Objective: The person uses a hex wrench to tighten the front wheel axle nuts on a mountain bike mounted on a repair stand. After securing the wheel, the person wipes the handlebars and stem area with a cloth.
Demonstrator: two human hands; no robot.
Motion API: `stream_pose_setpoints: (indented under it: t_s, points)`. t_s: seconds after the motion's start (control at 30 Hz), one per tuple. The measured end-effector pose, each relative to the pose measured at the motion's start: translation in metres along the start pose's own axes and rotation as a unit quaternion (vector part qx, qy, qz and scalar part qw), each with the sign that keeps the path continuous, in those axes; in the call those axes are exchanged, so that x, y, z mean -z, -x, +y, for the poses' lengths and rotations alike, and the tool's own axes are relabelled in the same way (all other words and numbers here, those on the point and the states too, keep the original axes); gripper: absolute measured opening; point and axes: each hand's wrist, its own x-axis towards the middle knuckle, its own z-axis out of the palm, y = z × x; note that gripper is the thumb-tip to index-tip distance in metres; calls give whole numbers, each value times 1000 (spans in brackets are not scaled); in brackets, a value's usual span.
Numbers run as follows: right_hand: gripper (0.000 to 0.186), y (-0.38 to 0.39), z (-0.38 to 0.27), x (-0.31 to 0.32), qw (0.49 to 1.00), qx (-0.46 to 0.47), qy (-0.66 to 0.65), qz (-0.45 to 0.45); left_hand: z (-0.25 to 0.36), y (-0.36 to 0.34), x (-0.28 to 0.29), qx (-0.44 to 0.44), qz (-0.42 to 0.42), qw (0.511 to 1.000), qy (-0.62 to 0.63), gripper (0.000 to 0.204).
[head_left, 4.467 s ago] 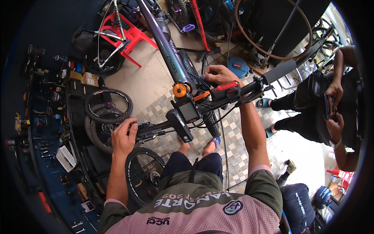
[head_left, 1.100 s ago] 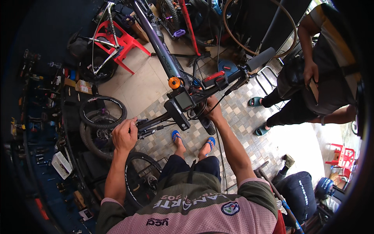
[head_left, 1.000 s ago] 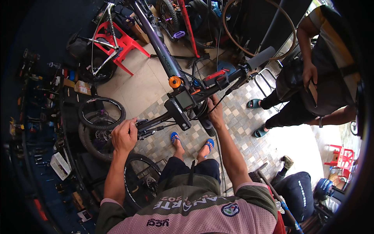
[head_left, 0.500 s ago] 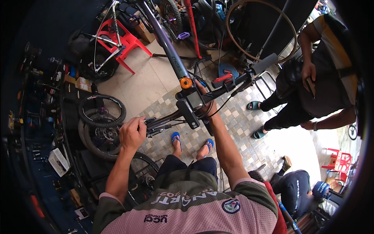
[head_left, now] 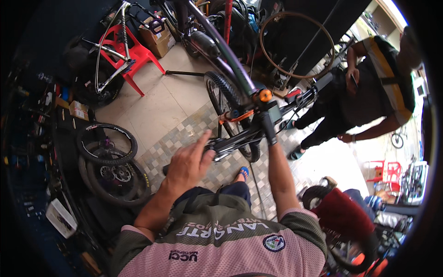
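Note:
My left hand [head_left: 189, 161] is over the left end of the handlebar, index finger stretched out and the others loosely bent beside the brake lever and cables. My right forearm [head_left: 281, 175] rises to the middle of the bike's cockpit, where the stem and a black mounted unit [head_left: 268, 127] hide my fingers. The bicycle has a purple-green frame [head_left: 221, 53], an orange round cap [head_left: 265, 96], a small screen [head_left: 273, 114], a red light [head_left: 293, 95] and a knobby front wheel [head_left: 219, 92]. An orange part [head_left: 237, 116] shows below the bar.
A bare frame [head_left: 106, 46] leans by a red chair [head_left: 131, 69]. Loose wheels [head_left: 113, 173] lie at left beside dark tool shelving. Another person [head_left: 369, 92] stands at right holding a dark object. A rim [head_left: 295, 74] is behind, red chairs [head_left: 385, 171] further right.
The bike's cockpit has shifted right and its front wheel has come into view. My left hand has moved right and extended its index finger. The other person's upper hand has risen.

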Motion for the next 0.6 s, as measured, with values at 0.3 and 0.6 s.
stream_pose_setpoints:
  t_s: [0.3, 0.6]
  points:
    - [14, 119, -6, -46, 828, -207, -198, 482, -131, 54, 96, -66, -161, 977, 125, 71]
    - [15, 256, 6, -135, 674, -385, -271, 570, -144, 6, 79, -222, -313, 901, 204, 51]
